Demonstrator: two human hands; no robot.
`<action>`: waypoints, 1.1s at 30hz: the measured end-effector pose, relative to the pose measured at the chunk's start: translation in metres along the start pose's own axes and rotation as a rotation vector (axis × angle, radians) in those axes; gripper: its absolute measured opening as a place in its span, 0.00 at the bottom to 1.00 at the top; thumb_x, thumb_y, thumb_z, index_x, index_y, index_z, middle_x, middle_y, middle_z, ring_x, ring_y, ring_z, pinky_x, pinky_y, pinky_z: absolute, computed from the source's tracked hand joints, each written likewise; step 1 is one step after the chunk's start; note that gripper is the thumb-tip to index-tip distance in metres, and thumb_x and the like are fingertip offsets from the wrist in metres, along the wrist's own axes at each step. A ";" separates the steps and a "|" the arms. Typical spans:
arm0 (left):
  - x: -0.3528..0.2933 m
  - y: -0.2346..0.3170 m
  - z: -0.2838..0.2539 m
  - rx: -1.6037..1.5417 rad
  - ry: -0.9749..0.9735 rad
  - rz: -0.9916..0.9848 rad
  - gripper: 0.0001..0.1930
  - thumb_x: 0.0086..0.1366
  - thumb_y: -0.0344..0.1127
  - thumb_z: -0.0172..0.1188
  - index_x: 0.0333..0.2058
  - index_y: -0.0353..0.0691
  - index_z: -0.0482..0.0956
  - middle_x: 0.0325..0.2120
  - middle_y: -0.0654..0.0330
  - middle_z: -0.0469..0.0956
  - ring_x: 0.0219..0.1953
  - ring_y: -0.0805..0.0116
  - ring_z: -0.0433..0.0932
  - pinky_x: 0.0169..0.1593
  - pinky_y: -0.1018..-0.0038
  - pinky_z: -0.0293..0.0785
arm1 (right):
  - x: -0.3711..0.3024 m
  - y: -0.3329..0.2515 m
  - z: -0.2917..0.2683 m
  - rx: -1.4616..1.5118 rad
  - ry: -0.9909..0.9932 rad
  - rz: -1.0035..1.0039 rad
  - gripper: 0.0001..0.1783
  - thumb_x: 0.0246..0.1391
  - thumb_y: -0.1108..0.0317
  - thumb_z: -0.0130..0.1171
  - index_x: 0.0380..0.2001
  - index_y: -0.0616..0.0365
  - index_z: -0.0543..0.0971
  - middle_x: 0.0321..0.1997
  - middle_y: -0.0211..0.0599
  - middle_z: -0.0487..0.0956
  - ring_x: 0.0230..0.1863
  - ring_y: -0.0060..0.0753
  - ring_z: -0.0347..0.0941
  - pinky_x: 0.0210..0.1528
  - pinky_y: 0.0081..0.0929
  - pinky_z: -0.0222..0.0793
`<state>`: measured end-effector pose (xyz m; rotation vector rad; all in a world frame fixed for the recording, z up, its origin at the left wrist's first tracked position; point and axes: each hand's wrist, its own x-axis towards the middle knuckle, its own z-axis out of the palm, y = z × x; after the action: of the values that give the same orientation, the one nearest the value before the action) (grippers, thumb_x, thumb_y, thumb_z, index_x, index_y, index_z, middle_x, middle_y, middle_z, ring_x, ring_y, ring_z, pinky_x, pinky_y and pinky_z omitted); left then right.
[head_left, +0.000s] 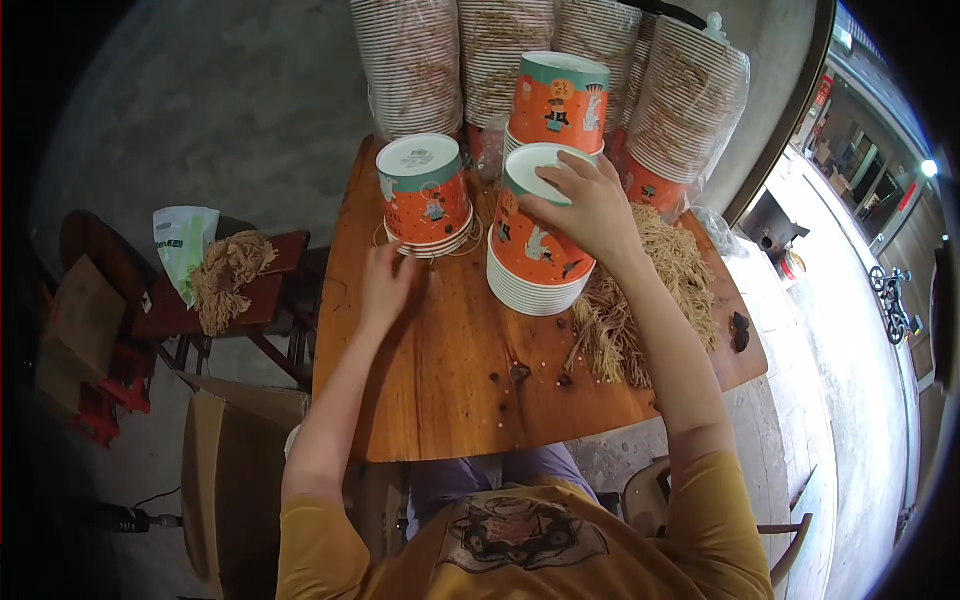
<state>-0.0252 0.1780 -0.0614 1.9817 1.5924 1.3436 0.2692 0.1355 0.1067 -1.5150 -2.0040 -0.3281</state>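
Seemingly steadying: right hand (597, 212) spread over the table's (450, 385) middle cups (532, 245); left hand (387, 285), grip unclear, at its left-edge cups (425, 203); lifting calls for firmer hold.

Head-worn fisheye, close above table (430, 400), facing down.

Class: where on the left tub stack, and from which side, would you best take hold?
Grip the stack around its bottom rims, from the near left, where the left hand is. It stands upside down, widening downward, so those protruding rims probably give surer hold than higher up.
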 end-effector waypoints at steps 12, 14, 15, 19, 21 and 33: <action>-0.042 0.091 0.049 -0.276 -0.155 0.035 0.30 0.64 0.49 0.55 0.59 0.39 0.63 0.58 0.48 0.56 0.62 0.51 0.56 0.63 0.64 0.56 | 0.009 -0.009 -0.022 0.258 0.467 -0.220 0.20 0.42 0.52 0.66 0.36 0.52 0.83 0.44 0.36 0.80 0.47 0.40 0.74 0.48 0.36 0.69; -0.037 0.108 0.046 -0.357 -0.033 0.070 0.28 0.65 0.46 0.55 0.58 0.36 0.63 0.56 0.48 0.58 0.61 0.52 0.58 0.62 0.65 0.57 | 0.013 -0.007 -0.040 0.193 0.612 -0.298 0.19 0.42 0.53 0.66 0.36 0.52 0.83 0.43 0.37 0.80 0.46 0.41 0.74 0.47 0.36 0.69; -0.035 0.123 0.042 -0.400 0.005 0.151 0.27 0.65 0.45 0.54 0.58 0.36 0.64 0.56 0.49 0.58 0.60 0.53 0.59 0.62 0.65 0.58 | 0.014 -0.005 -0.052 0.193 0.696 -0.352 0.19 0.43 0.53 0.66 0.36 0.52 0.83 0.43 0.37 0.79 0.44 0.41 0.74 0.48 0.36 0.68; -0.030 0.204 0.006 -0.445 0.070 0.403 0.23 0.67 0.41 0.53 0.56 0.35 0.65 0.56 0.51 0.62 0.58 0.59 0.63 0.58 0.69 0.62 | -0.014 -0.032 -0.101 0.698 0.711 -0.201 0.18 0.56 0.58 0.58 0.46 0.54 0.78 0.43 0.33 0.78 0.47 0.25 0.71 0.49 0.24 0.67; -0.044 0.221 -0.001 -0.775 -0.011 0.320 0.18 0.69 0.38 0.50 0.53 0.35 0.67 0.49 0.56 0.71 0.52 0.67 0.69 0.55 0.73 0.63 | -0.035 -0.049 -0.106 1.105 0.585 0.015 0.22 0.63 0.52 0.48 0.50 0.58 0.74 0.33 0.28 0.76 0.36 0.12 0.70 0.42 0.13 0.66; -0.108 0.217 -0.118 0.097 -0.088 0.405 0.09 0.59 0.26 0.56 0.38 0.32 0.72 0.24 0.52 0.73 0.25 0.54 0.74 0.29 0.67 0.68 | -0.146 0.102 -0.032 0.311 -0.210 0.170 0.08 0.50 0.65 0.58 0.28 0.60 0.78 0.28 0.40 0.78 0.30 0.40 0.74 0.35 0.32 0.69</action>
<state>0.0231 -0.0331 0.0991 2.4837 1.2840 1.3061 0.3989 0.0360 0.0300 -1.5536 -1.9543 0.2119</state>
